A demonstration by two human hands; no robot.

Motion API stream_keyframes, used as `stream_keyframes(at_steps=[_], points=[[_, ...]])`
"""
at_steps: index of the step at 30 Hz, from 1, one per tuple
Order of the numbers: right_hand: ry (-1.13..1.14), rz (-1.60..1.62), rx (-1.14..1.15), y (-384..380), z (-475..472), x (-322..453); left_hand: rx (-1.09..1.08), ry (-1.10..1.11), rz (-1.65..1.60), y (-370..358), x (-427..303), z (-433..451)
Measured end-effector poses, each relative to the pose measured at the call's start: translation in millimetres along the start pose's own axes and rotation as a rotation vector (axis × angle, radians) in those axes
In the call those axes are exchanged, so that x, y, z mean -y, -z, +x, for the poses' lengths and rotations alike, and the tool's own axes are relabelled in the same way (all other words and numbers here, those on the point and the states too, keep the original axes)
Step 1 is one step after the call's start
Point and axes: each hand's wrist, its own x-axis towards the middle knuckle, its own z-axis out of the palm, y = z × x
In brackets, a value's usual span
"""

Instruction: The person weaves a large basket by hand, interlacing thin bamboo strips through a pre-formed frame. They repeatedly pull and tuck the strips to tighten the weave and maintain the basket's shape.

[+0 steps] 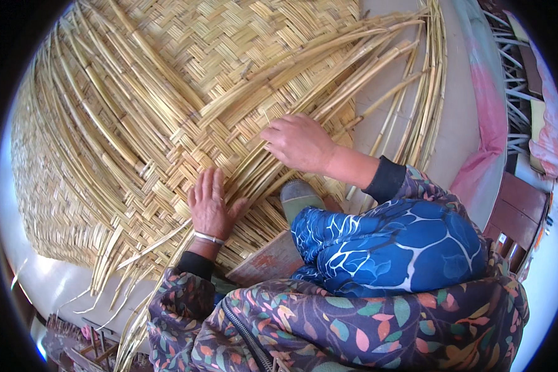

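A woven mat of flattened reed or cane strips [242,32] spreads over the floor before me in a twill pattern. My left hand [211,204] lies palm down on the weave, fingers slightly apart, with its thumb against a bundle of loose strips [255,174]. On the other side, my right hand [300,142] has its fingers curled over the upper part of that bundle. A thin strip end sticks up by its fingertips, and the palm side is hidden. Long unwoven strips [107,102] fan out across the mat's left part.
Folded-back strips [432,93] reach past the mat's right edge onto the pale floor [465,107]. A worn wooden board [269,260] lies by my knees, near my shoe [302,195]. Pink sheeting [488,116] and brown furniture [516,214] stand at the right. Loose strip ends [104,260] stick out lower left.
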Motion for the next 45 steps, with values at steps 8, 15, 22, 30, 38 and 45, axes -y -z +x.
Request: stream_keyframes(at_steps=[8, 15, 22, 30, 38, 45], points=[[-0.108, 0.071, -0.041, -7.9, -80.2, 9.9, 0.136, -0.094, 0.153, -4.2, -15.0, -0.4], [-0.532, 0.192, 0.170, -15.5, -169.8, 3.9, 0.281, -0.042, 0.305, -7.4, -1.6, 27.8], [-0.782, 0.417, 0.310, -28.5, -271.7, 60.5, 0.274, 0.005, 0.298, 6.9, 22.3, 54.4], [-1.128, 0.337, 0.616, -96.1, -385.8, 113.3, 0.410, 0.010, 0.395, 33.2, 26.3, 77.7], [-1.307, 0.182, 0.428, -79.4, -409.7, 110.7, 0.508, -0.024, 0.510, 47.6, 12.6, 108.8], [-1.483, 0.385, 0.292, -75.7, -381.7, 141.2, 0.558, -0.076, 0.571, 46.0, -9.3, 133.0]])
